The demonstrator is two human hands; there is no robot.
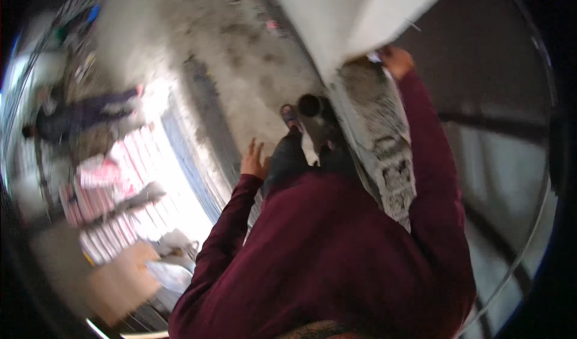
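My left hand [255, 160] hangs beside my left thigh with its fingers spread and nothing in them. My right arm reaches far to the right, and my right hand [398, 61] is curled at the lower corner of a large white panel [390, 14]. A small pale bit [374, 57] shows at its fingertips; blur hides what it is. Just below that hand runs a rough, grey, worn ledge [378, 107]. Near my sandalled foot [290, 114] is a dark round opening, like a pipe or pot mouth [310, 105].
Stained concrete floor [240, 56] stretches ahead. To the left are stacks of red-and-white striped packages [129, 164], a brown cardboard box [123, 279] and a clear plastic bag [171, 276]. Another person in dark clothes [78, 116] is farther left. A dark surface [481, 68] lies at the right.
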